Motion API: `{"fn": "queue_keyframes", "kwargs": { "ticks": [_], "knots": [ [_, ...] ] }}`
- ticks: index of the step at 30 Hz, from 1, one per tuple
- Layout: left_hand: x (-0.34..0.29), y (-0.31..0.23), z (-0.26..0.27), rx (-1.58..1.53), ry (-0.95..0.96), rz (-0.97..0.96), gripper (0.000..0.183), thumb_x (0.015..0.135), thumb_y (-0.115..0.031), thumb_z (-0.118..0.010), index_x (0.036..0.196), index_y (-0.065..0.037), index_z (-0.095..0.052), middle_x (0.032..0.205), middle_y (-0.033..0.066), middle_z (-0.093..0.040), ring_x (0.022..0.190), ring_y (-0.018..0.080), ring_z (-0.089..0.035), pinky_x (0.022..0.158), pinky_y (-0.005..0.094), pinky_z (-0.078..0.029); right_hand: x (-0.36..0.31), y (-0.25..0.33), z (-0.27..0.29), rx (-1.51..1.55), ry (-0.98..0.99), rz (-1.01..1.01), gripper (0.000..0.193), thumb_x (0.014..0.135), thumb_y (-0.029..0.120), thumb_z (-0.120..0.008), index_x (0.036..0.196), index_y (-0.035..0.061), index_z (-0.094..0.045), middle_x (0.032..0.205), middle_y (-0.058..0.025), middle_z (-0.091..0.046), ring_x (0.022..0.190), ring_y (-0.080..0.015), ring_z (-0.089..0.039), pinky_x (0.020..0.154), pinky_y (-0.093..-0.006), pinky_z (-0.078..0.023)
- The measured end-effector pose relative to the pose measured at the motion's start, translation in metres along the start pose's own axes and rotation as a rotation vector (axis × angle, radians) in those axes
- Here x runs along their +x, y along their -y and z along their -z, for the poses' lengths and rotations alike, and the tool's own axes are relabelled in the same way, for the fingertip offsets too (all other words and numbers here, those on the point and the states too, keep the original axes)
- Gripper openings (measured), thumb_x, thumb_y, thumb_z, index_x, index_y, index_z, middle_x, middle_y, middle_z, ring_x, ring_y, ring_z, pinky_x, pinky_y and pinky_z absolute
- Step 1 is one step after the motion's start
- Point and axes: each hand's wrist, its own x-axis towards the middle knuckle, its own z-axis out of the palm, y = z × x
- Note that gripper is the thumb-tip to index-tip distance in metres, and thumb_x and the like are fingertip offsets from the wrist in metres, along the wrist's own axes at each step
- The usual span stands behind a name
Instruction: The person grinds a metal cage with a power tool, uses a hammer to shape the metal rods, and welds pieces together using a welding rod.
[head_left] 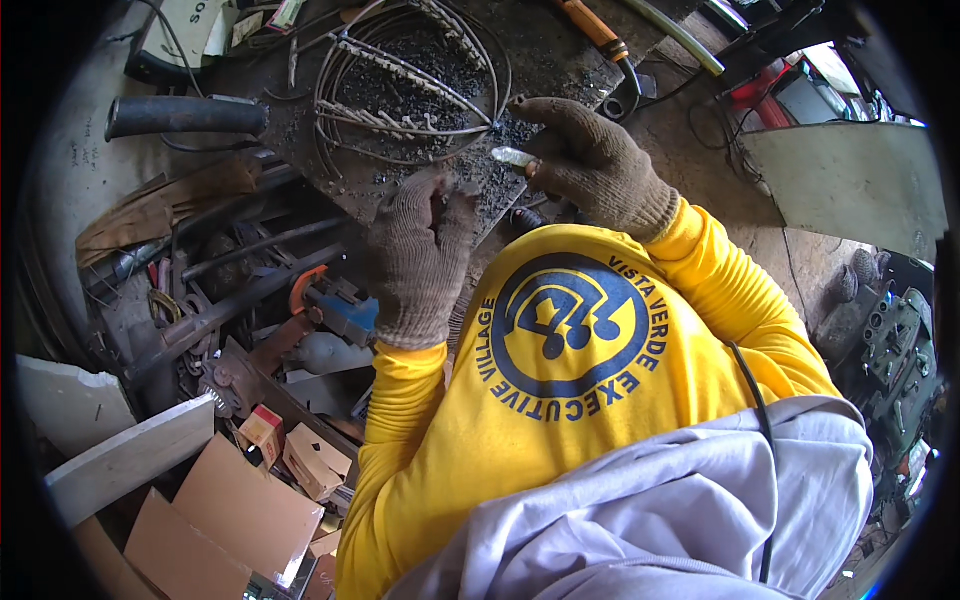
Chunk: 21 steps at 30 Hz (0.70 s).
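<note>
Both my hands wear brown knit gloves. My right hand [605, 165] holds a small piece with a shiny, pale, flat tip [513, 157] near the thumb; its kind is unclear and the rest is hidden by the glove. The index finger reaches out above it. At the front edge of the metal bench top [330, 192], my left hand [422, 255] is curled with its fingertips drawn together; whether anything is between them I cannot see. Just beyond both hands lies a coil of wire [322, 110] with pale, knotted lengths across it, among dark crumbs [400, 95].
A hammer-like tool with an orange handle [592, 28] lies at the far right of the bench. A dark grip-shaped bar [185, 117] sticks out at left. Metal bars, an orange and blue clamp [345, 312] and cardboard boxes [250, 505] crowd the left side below.
</note>
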Motion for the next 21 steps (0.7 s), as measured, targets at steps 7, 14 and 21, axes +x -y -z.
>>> {"fn": "queue_keyframes", "kwargs": {
  "ticks": [7, 14, 21],
  "knots": [
    [0.012, -0.001, -0.004, -0.602, 0.21, -0.143, 0.025, 0.096, -0.014, -0.069, 0.117, -0.001, -0.069, 0.101, 0.0108, -0.074, 0.085, 0.0189, -0.072, 0.076, 0.032, -0.057, -0.003, 0.022, -0.003, -0.014, 0.182, -0.02, 0.063, 0.092, -0.006, -0.059, 0.152, 0.0039, -0.042, 0.106, -0.0078, -0.072, 0.086, -0.0135, -0.069, 0.078, -0.0269, -0.056],
    [0.007, 0.003, -0.008, -0.99, 0.192, 0.145, 0.023, 0.096, -0.009, -0.069, 0.117, 0.001, -0.068, 0.1, 0.008, -0.074, 0.088, 0.0102, -0.069, 0.078, 0.0245, -0.058, -0.013, 0.007, 0.007, 0.284, 0.14, -0.128, 0.058, 0.095, 0.0, -0.059, 0.151, 0.0039, -0.044, 0.112, -0.0098, -0.073, 0.087, -0.0126, -0.068, 0.078, -0.0265, -0.056],
    [0.0, 0.009, -0.015, -1.103, 0.215, 0.174, 0.027, 0.096, -0.015, -0.073, 0.117, 0.001, -0.067, 0.1, 0.0105, -0.074, 0.084, 0.0145, -0.071, 0.07, 0.0259, -0.059, -0.011, 0.003, 0.001, 0.121, 0.173, -0.102, 0.044, 0.095, 0.006, -0.07, 0.138, 0.002, -0.058, 0.114, -0.0088, -0.072, 0.093, -0.0119, -0.067, 0.082, -0.027, -0.055]
  ]
}}
